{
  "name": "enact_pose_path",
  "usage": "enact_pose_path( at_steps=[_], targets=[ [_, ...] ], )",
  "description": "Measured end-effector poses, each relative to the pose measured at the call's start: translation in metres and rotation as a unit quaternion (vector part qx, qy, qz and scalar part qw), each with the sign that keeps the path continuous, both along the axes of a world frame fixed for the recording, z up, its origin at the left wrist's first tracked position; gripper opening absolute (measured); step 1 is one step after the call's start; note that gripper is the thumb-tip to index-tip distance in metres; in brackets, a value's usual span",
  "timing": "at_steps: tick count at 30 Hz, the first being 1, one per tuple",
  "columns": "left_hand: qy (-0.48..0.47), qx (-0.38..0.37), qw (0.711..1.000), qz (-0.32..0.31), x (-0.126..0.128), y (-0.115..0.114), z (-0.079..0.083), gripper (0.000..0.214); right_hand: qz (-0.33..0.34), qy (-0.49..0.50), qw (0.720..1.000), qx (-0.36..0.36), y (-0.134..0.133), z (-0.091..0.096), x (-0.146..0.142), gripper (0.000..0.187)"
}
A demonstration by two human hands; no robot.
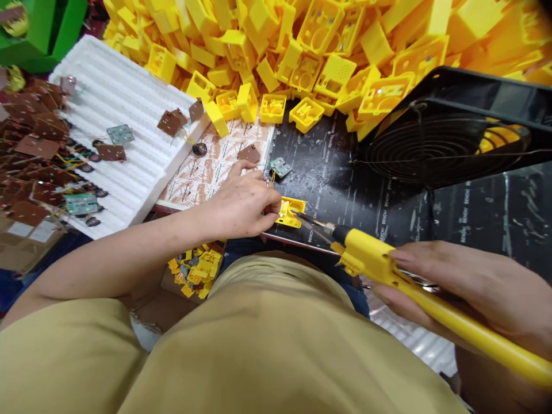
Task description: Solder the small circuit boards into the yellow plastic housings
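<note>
Soldering tool (371,253) sat clasped in the right hand (487,287), its tip at the small yellow housing (297,204) on the black worktop (336,161). The left hand (248,201) curled beside that housing; whether it pinched anything, I could not tell. Beyond lay a green circuit board (281,167), then heaped yellow housings (267,75), with a black fan (452,135) rightward.

Big heap of yellow plastic box-shaped housings (241,52) along the far side. Black square fan with ring grille (422,138) sits tilted on the right; from here I see yellow through it. White ribbed foam slab (138,181) on the left, with a pile of brown circuit boards with coloured wires (41,146) over its edge. Angular green plastic pieces (37,34) behind, brown cardboard carton (19,244) below.
</note>
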State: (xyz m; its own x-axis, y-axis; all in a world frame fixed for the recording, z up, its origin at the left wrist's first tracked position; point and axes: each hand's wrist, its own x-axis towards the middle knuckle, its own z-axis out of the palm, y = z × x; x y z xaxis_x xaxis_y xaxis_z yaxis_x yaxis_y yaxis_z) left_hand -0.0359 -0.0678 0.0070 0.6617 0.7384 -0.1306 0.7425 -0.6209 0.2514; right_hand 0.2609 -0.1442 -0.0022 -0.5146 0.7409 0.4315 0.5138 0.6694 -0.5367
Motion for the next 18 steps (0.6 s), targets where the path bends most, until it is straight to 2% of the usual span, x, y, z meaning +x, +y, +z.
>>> enact_pose_path(
  at_steps=[2,4,9,12,15,16,18],
  targets=[
    [0.024,-0.013,1.000,-0.007,0.004,0.002,0.003,0.020,0.061,0.006,0.998,0.014,0.003,0.006,-0.004,0.034],
    [0.052,-0.024,0.998,-0.013,0.008,0.005,0.006,0.018,0.091,0.007,0.995,0.030,0.005,0.010,-0.009,0.028],
    [0.091,-0.026,0.995,-0.029,0.016,0.010,0.011,0.016,0.055,0.005,0.998,0.031,0.005,0.019,-0.022,0.022],
    [0.122,-0.019,0.992,-0.042,0.021,0.011,0.016,0.017,0.109,-0.037,0.992,0.045,0.014,0.022,-0.025,0.017],
    [0.169,-0.017,0.984,-0.051,0.027,0.012,0.020,0.018,0.164,-0.074,0.979,0.093,0.023,0.024,-0.024,0.012],
    [0.181,-0.017,0.982,-0.053,0.028,0.012,0.021,0.019,0.172,-0.081,0.976,0.103,0.024,0.025,-0.023,0.010],
    [0.200,-0.018,0.978,-0.057,0.030,0.013,0.023,0.020,0.131,-0.069,0.984,0.098,0.022,0.026,-0.021,0.009]
  ],
)
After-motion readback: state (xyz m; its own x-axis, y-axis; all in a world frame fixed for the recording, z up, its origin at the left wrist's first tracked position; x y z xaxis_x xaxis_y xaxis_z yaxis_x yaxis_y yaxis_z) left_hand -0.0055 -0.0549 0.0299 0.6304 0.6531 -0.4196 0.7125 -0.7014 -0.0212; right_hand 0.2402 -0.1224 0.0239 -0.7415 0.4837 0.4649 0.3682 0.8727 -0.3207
